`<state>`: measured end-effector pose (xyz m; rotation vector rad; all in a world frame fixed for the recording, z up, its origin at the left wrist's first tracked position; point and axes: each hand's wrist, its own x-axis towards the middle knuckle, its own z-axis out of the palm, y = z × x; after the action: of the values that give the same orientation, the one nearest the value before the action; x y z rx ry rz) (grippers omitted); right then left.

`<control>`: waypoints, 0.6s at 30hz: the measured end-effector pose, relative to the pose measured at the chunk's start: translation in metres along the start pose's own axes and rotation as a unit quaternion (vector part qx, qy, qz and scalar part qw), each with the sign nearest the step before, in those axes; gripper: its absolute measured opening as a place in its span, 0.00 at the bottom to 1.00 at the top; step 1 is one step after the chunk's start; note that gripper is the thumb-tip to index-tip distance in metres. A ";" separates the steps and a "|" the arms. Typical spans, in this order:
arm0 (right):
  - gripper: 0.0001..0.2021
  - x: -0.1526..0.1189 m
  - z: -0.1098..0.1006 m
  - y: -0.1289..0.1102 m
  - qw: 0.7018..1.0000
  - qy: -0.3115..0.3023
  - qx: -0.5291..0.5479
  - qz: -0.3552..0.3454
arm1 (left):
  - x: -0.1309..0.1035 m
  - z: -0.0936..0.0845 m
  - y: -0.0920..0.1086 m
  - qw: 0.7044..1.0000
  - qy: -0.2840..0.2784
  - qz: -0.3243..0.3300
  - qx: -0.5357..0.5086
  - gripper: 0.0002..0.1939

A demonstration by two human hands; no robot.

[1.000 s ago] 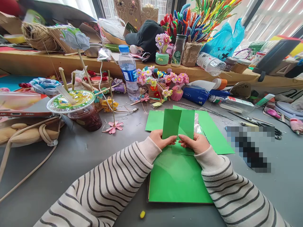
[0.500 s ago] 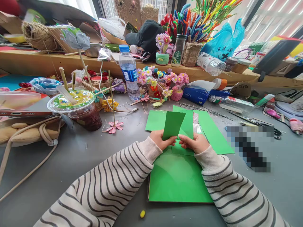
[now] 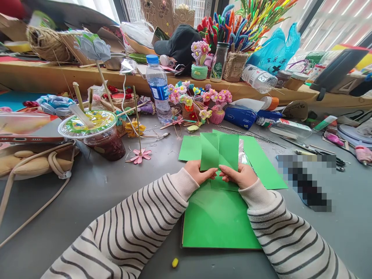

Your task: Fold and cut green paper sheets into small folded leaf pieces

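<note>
Between my two hands stands a small green sheet of paper (image 3: 209, 152), opened out with a crease down its middle. My left hand (image 3: 198, 171) pinches its lower left edge with thumb and fingers. At the lower right edge, my right hand (image 3: 238, 175) grips it the same way. The thumbs point toward each other near the crease. Under my wrists lies a larger stack of green paper (image 3: 222, 223). More green sheets (image 3: 263, 164) spread out behind and to the right, and another green sheet (image 3: 188, 148) shows at the left.
A drink cup (image 3: 106, 143) and a pink paper flower on a stick (image 3: 140, 156) stand at the left. Behind are a water bottle (image 3: 158, 91), crocheted flowers (image 3: 217, 99) and a tissue pack (image 3: 240, 115). Pliers and tools (image 3: 316, 152) lie right. A yellow bit (image 3: 174, 263) sits in front.
The small green paper was folded over in my left hand; now it is unfolded flat, its right half reaching my right hand. Both arms have stayed in place.
</note>
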<state>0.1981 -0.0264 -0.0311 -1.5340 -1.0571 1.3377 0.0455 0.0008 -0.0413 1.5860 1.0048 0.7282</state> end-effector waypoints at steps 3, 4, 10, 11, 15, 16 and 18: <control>0.12 -0.001 0.000 -0.001 1.000 0.002 -0.024 -0.006 | -0.002 0.000 0.003 1.000 0.006 0.004 -0.005 0.12; 0.12 -0.001 0.000 -0.001 0.999 0.003 -0.032 -0.008 | -0.002 0.000 0.005 1.000 0.008 0.008 -0.003 0.12; 0.12 0.002 -0.001 0.004 0.999 -0.003 -0.032 -0.018 | -0.004 0.000 0.006 1.000 0.006 0.030 -0.001 0.10; 0.12 0.002 -0.001 0.004 0.999 -0.005 -0.034 -0.017 | -0.003 0.000 0.005 0.999 0.005 0.030 -0.008 0.10; 0.11 0.002 -0.001 0.004 1.000 0.003 -0.016 -0.009 | 0.000 0.002 -0.001 0.999 0.010 0.003 -0.047 0.12; 0.11 0.002 -0.001 0.003 1.000 0.003 -0.010 -0.006 | 0.000 0.002 -0.002 0.999 0.013 -0.004 -0.053 0.12; 0.11 0.002 -0.001 0.002 1.000 0.000 -0.006 -0.004 | 0.000 0.002 -0.001 0.998 0.020 -0.011 -0.065 0.11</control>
<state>0.1995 -0.0254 -0.0334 -1.5377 -1.0714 1.3281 0.0473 0.0000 -0.0430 1.4517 0.9830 0.7952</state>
